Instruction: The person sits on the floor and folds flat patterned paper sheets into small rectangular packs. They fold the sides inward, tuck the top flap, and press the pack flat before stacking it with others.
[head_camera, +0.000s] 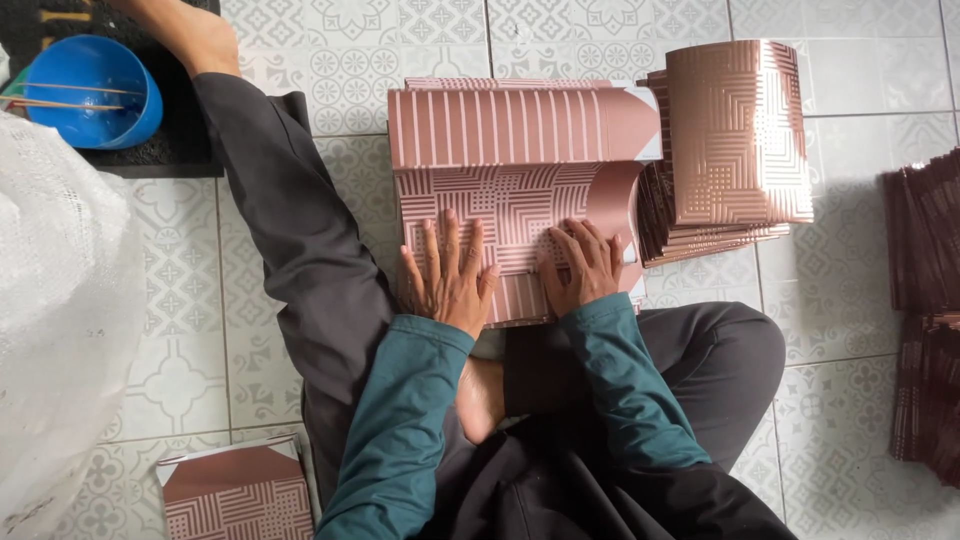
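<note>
- Head view: the person sits on a patterned tile floor, one leg stretched toward the upper left and the other folded at the right.
- The left hand lies flat, palm down, on a pink sheet of patterned card that rests on the floor in front of the knees. Its fingers are spread wide and straight; they grip nothing, they only press on the card.
- The right hand is just beside the left one, on the same card. Its fingers are bent and close together, with the tips pushing down near the right part of the sheet; it also holds nothing.
- The upper part of the card is a striped flap, folded over, and it lies above both hands.
- Just to the right of the card there is a stack of folded cards of the same pink colour, touching or almost touching it; I cannot tell which.
- At the right edge, well apart, darker piles of sheets stand on the floor.
- At the upper left a blue bowl with thin sticks across it sits on a dark mat.
- A white plastic bag fills the left side, and one more pink folded piece lies at the bottom left.
</note>
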